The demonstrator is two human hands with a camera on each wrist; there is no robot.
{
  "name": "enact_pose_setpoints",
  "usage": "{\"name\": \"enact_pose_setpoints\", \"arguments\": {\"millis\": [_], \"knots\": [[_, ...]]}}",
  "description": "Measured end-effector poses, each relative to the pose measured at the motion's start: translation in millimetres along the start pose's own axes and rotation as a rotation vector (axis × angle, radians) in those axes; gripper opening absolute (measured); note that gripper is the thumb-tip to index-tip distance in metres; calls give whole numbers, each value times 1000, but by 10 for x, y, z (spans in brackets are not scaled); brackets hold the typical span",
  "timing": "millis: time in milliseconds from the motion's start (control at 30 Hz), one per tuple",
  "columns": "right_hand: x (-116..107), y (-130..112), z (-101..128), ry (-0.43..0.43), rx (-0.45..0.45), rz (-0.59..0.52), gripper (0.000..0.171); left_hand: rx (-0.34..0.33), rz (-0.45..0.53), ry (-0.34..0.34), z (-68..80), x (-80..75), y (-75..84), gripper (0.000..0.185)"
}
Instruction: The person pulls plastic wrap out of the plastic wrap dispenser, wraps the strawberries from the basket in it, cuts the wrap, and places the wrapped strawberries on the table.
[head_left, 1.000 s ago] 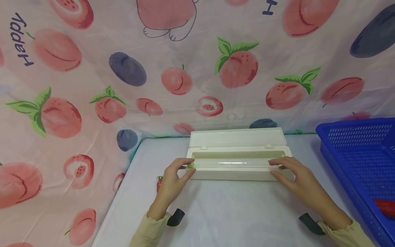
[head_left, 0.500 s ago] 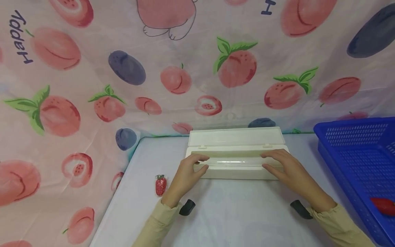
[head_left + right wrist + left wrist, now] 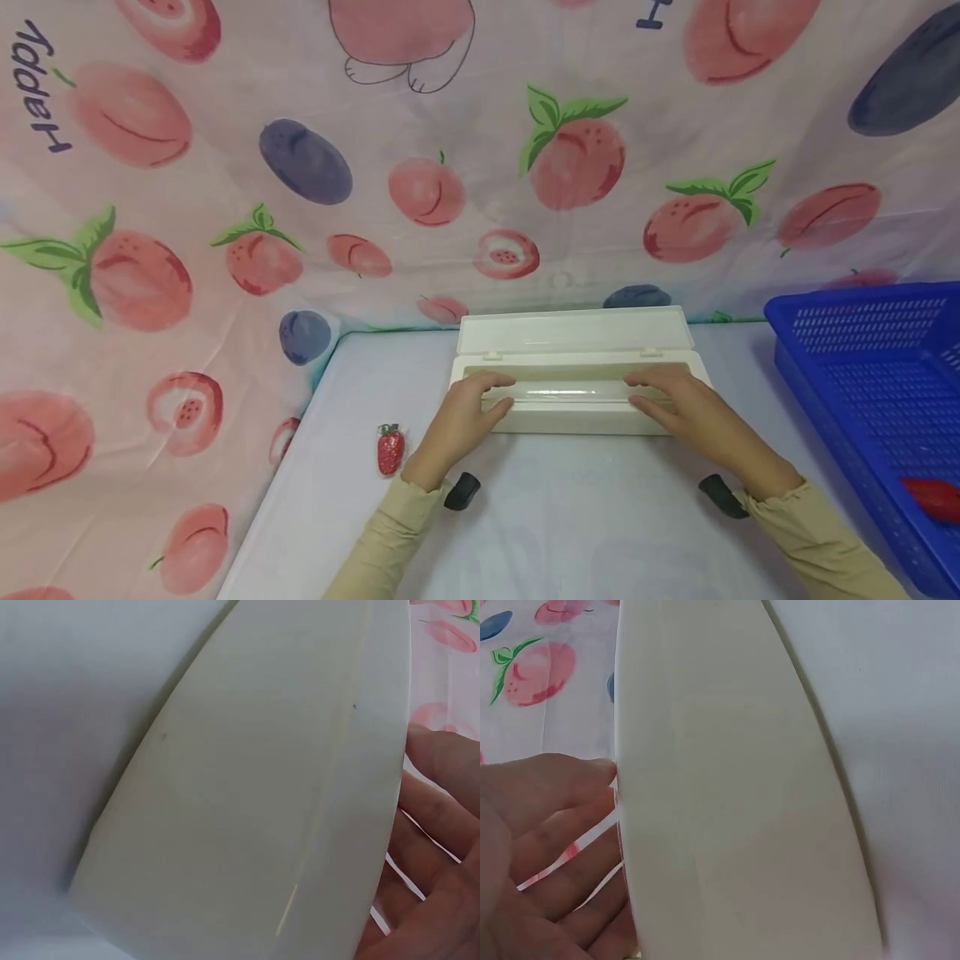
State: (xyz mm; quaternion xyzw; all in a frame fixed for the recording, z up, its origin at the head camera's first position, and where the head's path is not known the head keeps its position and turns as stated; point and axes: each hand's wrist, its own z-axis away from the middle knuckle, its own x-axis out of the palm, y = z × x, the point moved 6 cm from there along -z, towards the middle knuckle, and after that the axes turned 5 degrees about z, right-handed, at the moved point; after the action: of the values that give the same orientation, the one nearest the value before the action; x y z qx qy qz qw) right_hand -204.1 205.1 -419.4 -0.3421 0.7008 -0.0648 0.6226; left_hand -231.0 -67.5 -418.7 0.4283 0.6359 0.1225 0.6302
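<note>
While patterned cloth backs the white table, both hands — spread — are at the box.

Free passage: desk between the sleeves, before the white box; the raised lid bars the rear, a blue basket the right.

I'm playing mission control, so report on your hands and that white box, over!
Left hand, right hand: both open at white box. Lid raised. Strawberry off left, apparently not blocking.
</note>
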Motion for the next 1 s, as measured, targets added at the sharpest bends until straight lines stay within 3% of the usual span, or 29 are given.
{"name": "enact_pose_setpoints", "arguments": {"millis": [300, 467, 767, 1000], "knots": [[22, 26, 0, -27, 21, -6, 19, -44, -113, -93, -14, 51, 5, 24], [11, 15, -13, -24, 14, -20, 16, -57, -119, -100, -27, 73, -9, 22], [7, -7, -33, -8, -36, 4, 11, -52, -34, -82, -66, 50, -31, 16], [2, -13, -52, 53, -87, 16, 7, -38, 38, -49, -81, 19, -56, 13]]}}
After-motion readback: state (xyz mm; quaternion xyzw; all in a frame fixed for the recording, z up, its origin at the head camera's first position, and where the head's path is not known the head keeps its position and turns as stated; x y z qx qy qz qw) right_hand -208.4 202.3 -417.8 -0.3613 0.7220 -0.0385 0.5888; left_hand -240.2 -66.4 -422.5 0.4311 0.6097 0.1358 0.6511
